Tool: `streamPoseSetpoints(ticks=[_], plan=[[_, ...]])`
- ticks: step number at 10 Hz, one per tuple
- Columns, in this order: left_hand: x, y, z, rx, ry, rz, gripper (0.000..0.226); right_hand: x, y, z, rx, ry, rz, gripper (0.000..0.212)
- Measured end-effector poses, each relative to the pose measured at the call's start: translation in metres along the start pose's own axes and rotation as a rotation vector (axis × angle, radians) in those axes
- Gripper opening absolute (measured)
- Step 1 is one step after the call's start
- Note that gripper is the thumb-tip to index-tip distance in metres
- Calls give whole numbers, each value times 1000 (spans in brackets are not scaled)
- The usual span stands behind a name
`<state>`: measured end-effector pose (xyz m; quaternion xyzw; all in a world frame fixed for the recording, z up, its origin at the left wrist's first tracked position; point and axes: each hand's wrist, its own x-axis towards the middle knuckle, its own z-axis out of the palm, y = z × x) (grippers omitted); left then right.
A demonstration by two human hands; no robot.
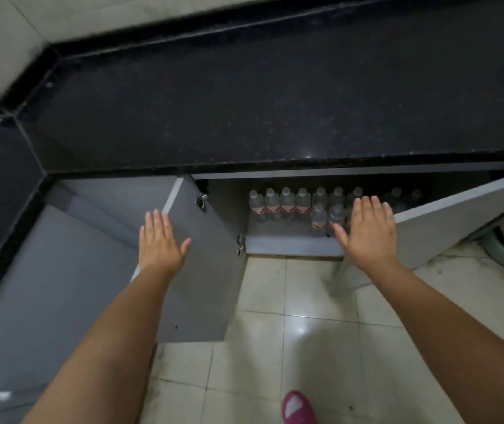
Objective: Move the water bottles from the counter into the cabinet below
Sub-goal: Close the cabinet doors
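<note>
floor: your pink shoe point(299, 407) stands on the pale tiles, between the two swung-out doors.
left hand point(160, 240): flat, fingers straight, holding nothing, over the left door point(204, 264).
right hand point(366, 231): flat too, empty, at the edge of the right door point(458, 215).
cabinet point(293, 244): open; water bottles point(287, 203) stand upright in rows inside.
counter point(275, 102): no bottles visible on it.
stage: looks like only closing is left.
risk: front bottles sit near the sill; shove the doors fast and you may tip them or pinch a finger.
</note>
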<state>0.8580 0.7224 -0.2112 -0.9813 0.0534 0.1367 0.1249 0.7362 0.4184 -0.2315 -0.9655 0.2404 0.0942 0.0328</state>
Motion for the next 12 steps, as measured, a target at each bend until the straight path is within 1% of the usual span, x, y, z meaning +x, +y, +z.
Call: streamPoseSetpoints(ticks=[1,2,3,4,5,6,7,8,9,10,11,12], plan=[[7,-9,10,61,-42,-23,75,1,-2,-1,-18,2,1,70],[6,-8,13,55,0,0,76,0,-2,-1,-52,-3,-3,72],[0,-3,13,0,-14,9,78,-2,-2,1,-52,-4,0,73],[-8,14,12,-42,-55,18,81,-3,2,0,-38,25,-47,72],[-18,38,4,-190,-96,42,84,-1,6,-1,-14,24,-73,69],[-39,67,1,-351,-118,174,81,0,13,3,40,68,-154,64],[-57,112,4,-314,-33,404,90,8,36,13,-21,140,-355,61],[-49,161,1,-369,104,381,104,11,65,19,-84,161,-428,59],[-27,208,-10,-357,312,269,107,16,77,22,-87,256,-441,58],[3,240,-12,-421,360,233,90,28,70,23,-106,275,-416,65],[27,253,-21,-386,526,312,77,48,66,30,-48,360,-406,61],[40,250,-12,-309,707,366,72,64,69,37,10,604,-372,73]])
